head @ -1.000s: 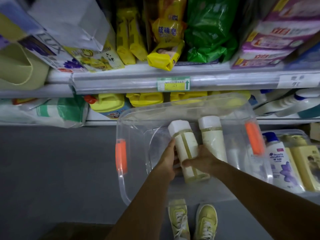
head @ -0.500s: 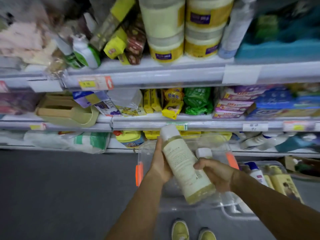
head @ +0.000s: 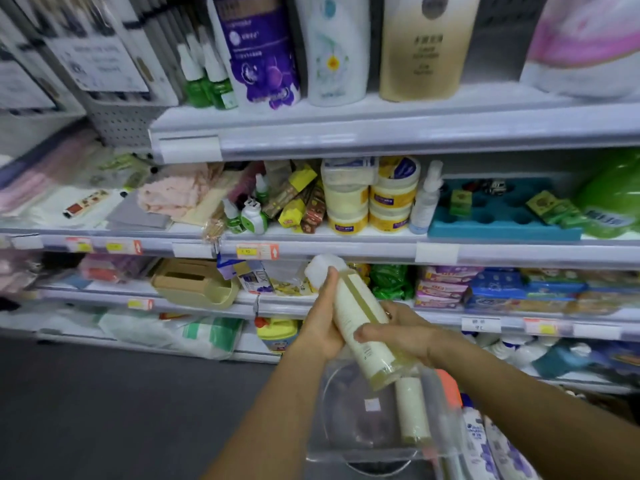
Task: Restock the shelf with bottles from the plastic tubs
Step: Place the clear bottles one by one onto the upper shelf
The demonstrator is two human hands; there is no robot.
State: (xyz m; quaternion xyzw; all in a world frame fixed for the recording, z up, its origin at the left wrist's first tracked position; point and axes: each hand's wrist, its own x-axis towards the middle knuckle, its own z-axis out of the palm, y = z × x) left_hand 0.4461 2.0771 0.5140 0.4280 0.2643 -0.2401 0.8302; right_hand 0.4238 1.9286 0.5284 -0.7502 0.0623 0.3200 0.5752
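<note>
A person stands before a stocked shelving unit (head: 381,133), both arms reaching toward 12 o'clock. The cream bottle (head: 360,323) is held in the air between the two hands, tilted, its white cap (head: 323,268) pointing to 11 o'clock and its clear base to 5 o'clock. The left hand (head: 320,327) grasps the upper body from the 9 o'clock side, thumb laid up along the neck just below the cap. The right hand (head: 401,332) grasps the lower body from the 3 o'clock side, fingers wrapped across the front. Directly beneath, at 6 o'clock, sits a clear plastic tub (head: 367,424) with an orange handle clip (head: 448,382); a second cream bottle (head: 412,410) lies inside it. At 4 o'clock of that tub, white shampoo bottles (head: 479,441) with purple flowers show at the frame edge. The cap of the held bottle overlaps the price rail (head: 259,251) of the middle shelf, whether touching it cannot be told.
</note>
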